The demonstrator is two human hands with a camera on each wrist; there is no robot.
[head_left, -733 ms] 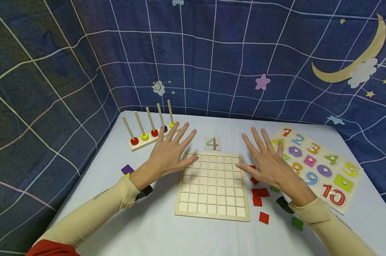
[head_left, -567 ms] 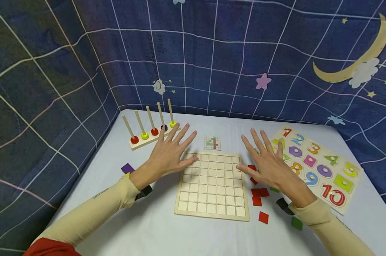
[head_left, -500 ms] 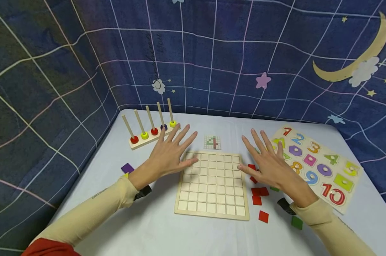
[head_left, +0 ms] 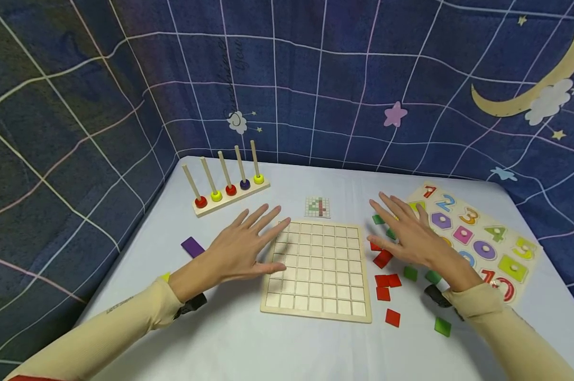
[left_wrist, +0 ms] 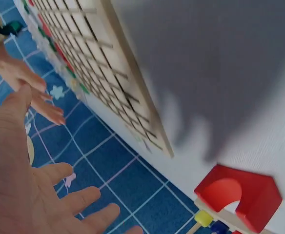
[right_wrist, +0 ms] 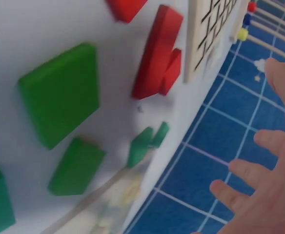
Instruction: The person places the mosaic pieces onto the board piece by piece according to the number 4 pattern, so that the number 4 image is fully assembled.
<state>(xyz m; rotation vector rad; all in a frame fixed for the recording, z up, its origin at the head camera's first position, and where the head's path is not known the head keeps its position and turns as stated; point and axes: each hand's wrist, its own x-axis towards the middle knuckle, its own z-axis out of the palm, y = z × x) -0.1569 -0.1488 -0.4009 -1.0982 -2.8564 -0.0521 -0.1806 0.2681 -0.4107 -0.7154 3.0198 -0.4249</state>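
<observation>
Fingers spread, my left hand (head_left: 236, 248) hovers over the left edge of a wooden grid board (head_left: 317, 270) and holds nothing. My right hand (head_left: 410, 233) is likewise spread in the air, right of the board, above loose red tiles (head_left: 383, 259) and green tiles (head_left: 410, 273). The grid squares I can see are bare wood. Behind the board lies a small card (head_left: 317, 207) printed with a green and red pattern on a grid. In the left wrist view a red arch-shaped block (left_wrist: 259, 200) lies beyond the left fingers; the left hand hides it in the head view.
A wooden peg rack (head_left: 231, 198) with one coloured ring per peg stands back left. A purple block (head_left: 192, 247) lies left of the left hand. At right is a number and shape puzzle board (head_left: 486, 238), partly under the right arm. Dark patterned curtains (head_left: 291, 79) border the table.
Both hands stay spread. The left hand has shifted left and toward me; the right hand has moved slightly right. More green tiles now show around the right hand. The head view has tilted slightly down.
</observation>
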